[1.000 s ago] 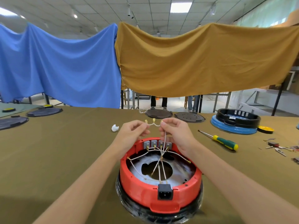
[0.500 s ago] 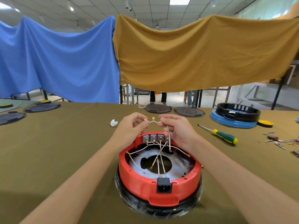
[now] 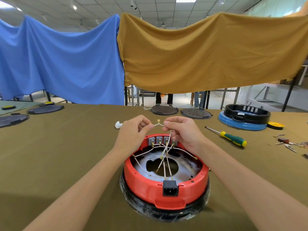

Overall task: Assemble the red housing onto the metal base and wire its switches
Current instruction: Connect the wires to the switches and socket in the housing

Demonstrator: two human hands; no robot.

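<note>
Pinching a thin white wire (image 3: 158,125) between both hands, I am holding it just above the far rim of the red housing (image 3: 166,189). My left hand (image 3: 133,132) is gripping one end by its small brass clip, thumb and forefinger closed tight on it. My right hand (image 3: 181,130) is nipping the other end, and a second strand is trailing down from those fingers into the housing. A third brass clip is sticking up from the middle of the wire between my hands.

Inside the housing, right under my hands, the four grey switches (image 3: 162,140) are sitting in a row along the far wall, with other wires already fanning from them across the metal base (image 3: 186,165) to the black socket (image 3: 170,188) on the near wall. The housing is seated on the base, so I judge the wiring is the part under way.

This wire is looking light and limp, with no stiffness to push against, so I judge it best held at the clips themselves. Those clips are likely thin and easily bent, and slippery under fingertips.

Right of the housing, a screwdriver (image 3: 228,137) is lying on the table (image 3: 66,147).
</note>
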